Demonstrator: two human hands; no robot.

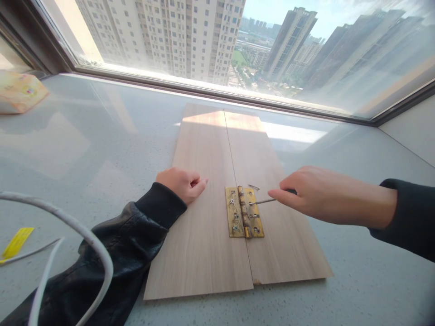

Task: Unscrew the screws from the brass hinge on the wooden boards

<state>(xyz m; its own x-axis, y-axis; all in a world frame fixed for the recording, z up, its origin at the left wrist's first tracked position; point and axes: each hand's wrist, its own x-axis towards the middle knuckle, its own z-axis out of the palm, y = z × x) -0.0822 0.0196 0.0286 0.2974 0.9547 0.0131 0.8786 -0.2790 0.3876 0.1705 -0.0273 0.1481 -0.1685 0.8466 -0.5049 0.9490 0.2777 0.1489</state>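
A brass butterfly-type hinge (244, 212) lies flat across the seam between two pale wooden boards, with several screws in its leaves. My right hand (299, 190) is closed around the dark handle of a screwdriver (267, 201). The screwdriver's thin metal shaft slants left, its tip at the hinge's right leaf. My left hand (182, 183) rests as a loose fist on the left board (200, 253), to the left of the hinge; nothing shows in its fingers. On the right board (288, 253), a small thin metal piece (253, 186) lies just above the hinge.
The boards lie on a speckled pale sill (136, 131) below a large window frame (220, 97). A white cable (98, 240) loops at the lower left, near a yellow tag (18, 242). An orange-and-cream package (22, 93) sits at the far left.
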